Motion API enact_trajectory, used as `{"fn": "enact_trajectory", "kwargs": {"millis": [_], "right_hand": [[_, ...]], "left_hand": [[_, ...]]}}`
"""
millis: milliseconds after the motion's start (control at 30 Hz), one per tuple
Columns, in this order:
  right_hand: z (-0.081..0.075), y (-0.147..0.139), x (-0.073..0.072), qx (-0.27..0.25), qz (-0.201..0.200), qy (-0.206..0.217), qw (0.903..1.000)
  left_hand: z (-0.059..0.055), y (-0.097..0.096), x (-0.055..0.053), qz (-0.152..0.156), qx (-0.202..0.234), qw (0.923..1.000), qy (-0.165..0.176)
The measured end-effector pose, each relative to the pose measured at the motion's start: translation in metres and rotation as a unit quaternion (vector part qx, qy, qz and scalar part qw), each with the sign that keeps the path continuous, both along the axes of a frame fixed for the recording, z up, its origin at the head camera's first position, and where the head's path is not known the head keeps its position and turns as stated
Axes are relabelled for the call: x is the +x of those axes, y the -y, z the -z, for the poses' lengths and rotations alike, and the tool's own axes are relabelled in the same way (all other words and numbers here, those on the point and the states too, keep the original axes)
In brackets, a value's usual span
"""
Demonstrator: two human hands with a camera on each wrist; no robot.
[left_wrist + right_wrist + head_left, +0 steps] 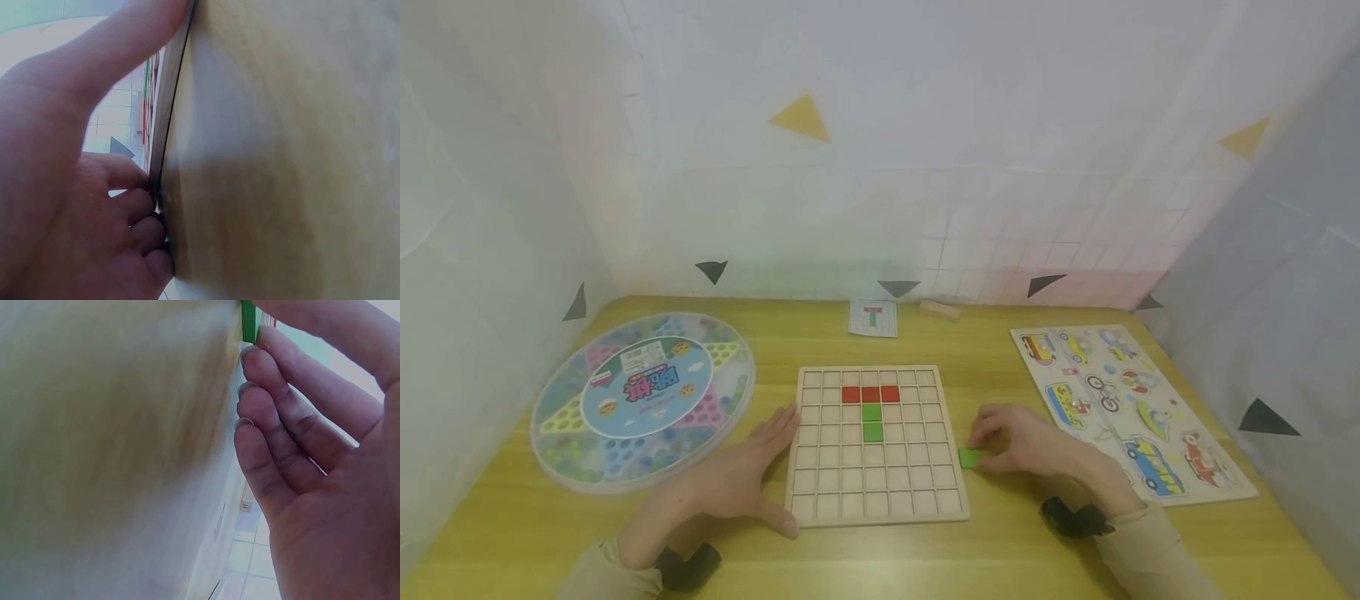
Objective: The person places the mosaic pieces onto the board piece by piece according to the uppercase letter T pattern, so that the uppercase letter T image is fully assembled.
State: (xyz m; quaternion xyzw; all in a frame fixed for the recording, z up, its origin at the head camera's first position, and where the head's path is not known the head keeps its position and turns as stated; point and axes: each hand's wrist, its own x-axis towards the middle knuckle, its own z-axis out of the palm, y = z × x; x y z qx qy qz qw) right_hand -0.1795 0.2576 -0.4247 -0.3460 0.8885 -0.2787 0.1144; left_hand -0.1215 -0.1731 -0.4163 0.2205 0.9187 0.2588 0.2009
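A wooden grid board (838,479) lies on the table. Three red tiles (870,394) form a row near its far side, and two green tiles (872,421) run down from the middle one. At the board's left edge rests my left hand (733,479), its thumb and fingers spread along the side; the left wrist view shows the thumb touching the edge. Just right of the board, my right hand (1026,442) pinches a loose green tile (969,458) between thumb and fingers, low over the table. The right wrist view shows that green tile (249,322) at the fingertips.
A round Chinese checkers set (647,387) lies on the left. On the right is a puzzle board (1120,387) with vehicle pictures, close to my right forearm. A small card (873,319) with a red and green T pattern and a wooden block (939,311) lie at the back.
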Motion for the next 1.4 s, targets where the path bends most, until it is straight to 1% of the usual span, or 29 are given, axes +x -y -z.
{"fn": "enact_trajectory", "kwargs": {"millis": [100, 400, 567, 733, 1000, 1400], "right_hand": [[-0.0013, 0.0005, 0.0007, 0.004, 0.003, 0.001, 1.0000], [-0.0015, 0.0003, 0.0012, -0.005, 0.006, 0.001, 1.0000], [-0.0007, -0.0002, 0.0008, 0.002, 0.020, 0.007, 0.9998], [-0.0011, 0.0000, 0.0012, 0.005, 0.032, 0.014, 0.9994], [-0.0020, -0.0009, 0.0018, -0.014, 0.033, 0.008, 0.9993], [-0.0038, -0.0003, 0.0007, -0.020, 0.035, 0.003, 0.9992]], "left_hand": [[-0.0006, -0.0003, 0.0005, -0.003, -0.004, 1.0000, 0.002], [-0.0014, -0.0009, 0.0008, -0.005, -0.003, 0.9999, 0.009], [-0.0003, -0.0013, 0.0009, -0.005, -0.007, 0.9999, 0.007], [-0.0018, -0.0015, 0.0009, 0.000, -0.002, 1.0000, 0.003], [-0.0041, -0.0017, 0.0009, 0.003, 0.004, 1.0000, 0.004], [-0.0004, -0.0001, -0.0004, 0.004, 0.006, 1.0000, -0.002]]}}
